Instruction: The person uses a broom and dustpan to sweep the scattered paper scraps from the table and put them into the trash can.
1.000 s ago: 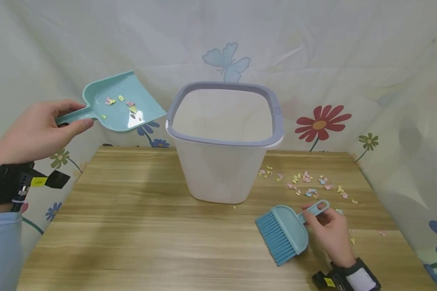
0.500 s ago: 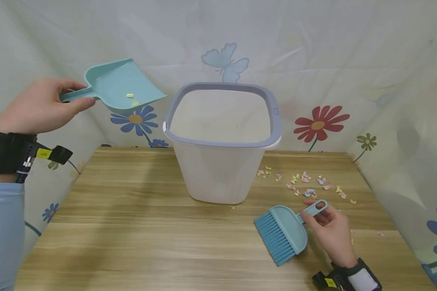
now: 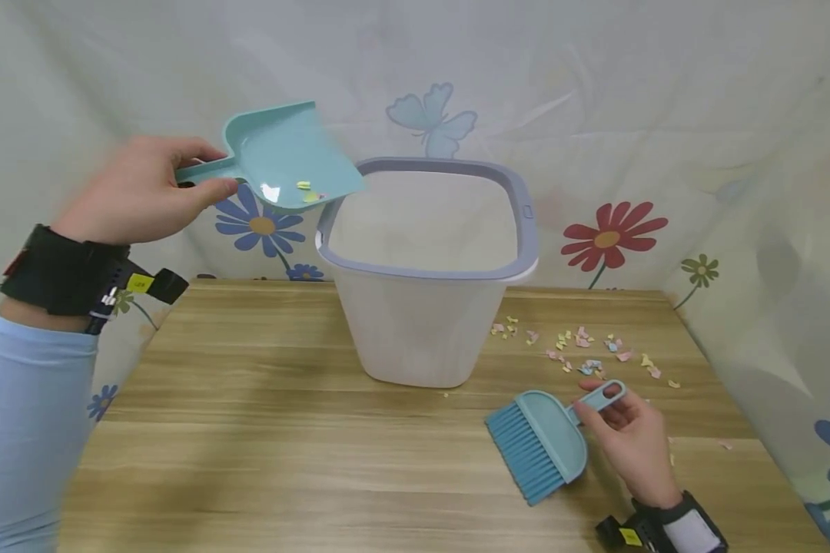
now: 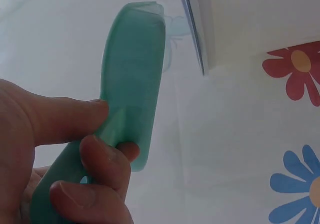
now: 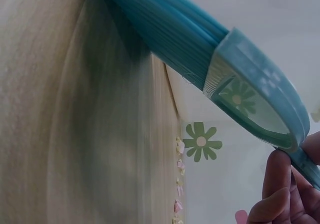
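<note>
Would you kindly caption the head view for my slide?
Left hand tips dustpan at bin; right hand holds brush.

head looks down; wrist views close.

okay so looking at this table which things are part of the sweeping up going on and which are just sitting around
In the job: dustpan held up by the left hand at the bin rim; paper scraps on the table; brush held by the right hand.

Just there: flowered cloth behind and at the sides; black wrist straps.
</note>
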{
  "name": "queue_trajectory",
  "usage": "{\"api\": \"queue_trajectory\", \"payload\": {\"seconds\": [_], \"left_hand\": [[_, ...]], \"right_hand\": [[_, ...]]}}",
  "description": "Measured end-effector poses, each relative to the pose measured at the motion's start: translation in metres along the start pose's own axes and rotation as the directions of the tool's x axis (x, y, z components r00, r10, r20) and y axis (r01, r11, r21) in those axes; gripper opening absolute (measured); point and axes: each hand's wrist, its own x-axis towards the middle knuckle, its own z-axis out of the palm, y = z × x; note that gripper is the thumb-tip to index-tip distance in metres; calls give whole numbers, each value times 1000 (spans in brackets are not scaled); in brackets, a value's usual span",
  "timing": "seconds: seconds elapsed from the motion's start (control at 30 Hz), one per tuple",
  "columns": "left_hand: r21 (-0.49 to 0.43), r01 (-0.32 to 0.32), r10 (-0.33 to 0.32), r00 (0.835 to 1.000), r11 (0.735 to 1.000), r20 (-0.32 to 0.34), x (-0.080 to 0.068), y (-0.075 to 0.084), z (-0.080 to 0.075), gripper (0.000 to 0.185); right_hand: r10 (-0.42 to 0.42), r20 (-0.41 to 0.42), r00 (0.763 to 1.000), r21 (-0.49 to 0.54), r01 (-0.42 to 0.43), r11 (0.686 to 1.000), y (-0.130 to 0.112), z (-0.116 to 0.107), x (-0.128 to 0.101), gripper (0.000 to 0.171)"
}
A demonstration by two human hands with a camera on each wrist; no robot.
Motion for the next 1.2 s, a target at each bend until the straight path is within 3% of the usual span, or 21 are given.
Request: {"api": "queue_trajectory", "payload": {"seconds": [0.17, 0.37, 0.57, 0.77, 0.87, 1.07, 1.13, 1.2], "left_hand": [[-57, -135, 133, 990, 989, -41, 5, 22, 21, 43], [0, -271, 268, 955, 963, -126, 13, 43, 46, 41], [123, -389, 407, 889, 913, -211, 21, 51, 66, 38], [184, -456, 491, 832, 871, -258, 26, 58, 76, 37], [247, -508, 563, 773, 825, -293, 30, 62, 80, 33], [434, -575, 719, 590, 693, -366, 36, 67, 88, 23], [461, -579, 739, 558, 672, -377, 36, 67, 89, 22], [441, -583, 731, 558, 682, -393, 34, 66, 90, 23]], "right_hand": [[8, -9, 1000, 13, -8, 1000, 6, -3, 0, 31], [32, -25, 999, 5, -31, 999, 9, -7, -1, 33], [36, -34, 999, 12, -35, 999, 10, -7, -3, 32], [12, -34, 999, 24, -11, 1000, 11, -4, -4, 30], [6, -35, 999, 20, -5, 1000, 12, -3, -4, 29], [5, -32, 999, 14, -5, 1000, 12, -2, -1, 28], [5, -28, 1000, 8, -5, 1000, 11, -2, 0, 28], [6, -20, 1000, 5, -6, 1000, 10, -2, 1, 28]]}}
